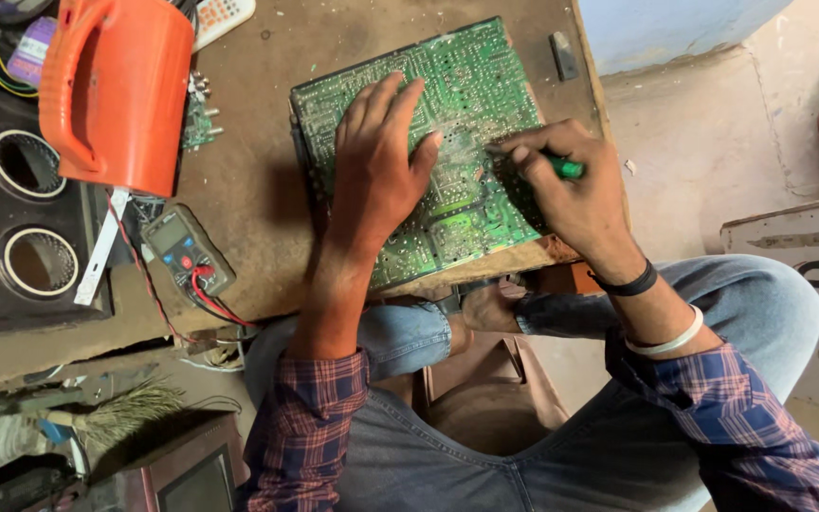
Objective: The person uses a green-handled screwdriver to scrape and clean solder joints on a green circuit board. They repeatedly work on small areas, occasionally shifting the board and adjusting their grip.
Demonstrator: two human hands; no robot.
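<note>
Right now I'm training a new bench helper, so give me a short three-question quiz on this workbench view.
1. True or false: the left hand lies flat on the green circuit board.
2. What does the right hand grip? A) green-handled tool B) brush C) remote control
3. Which meter lies left of the board, with red and black leads attached?

Key:
1. True.
2. A; its tip is on the board.
3. The multimeter, below the orange jug.
</note>
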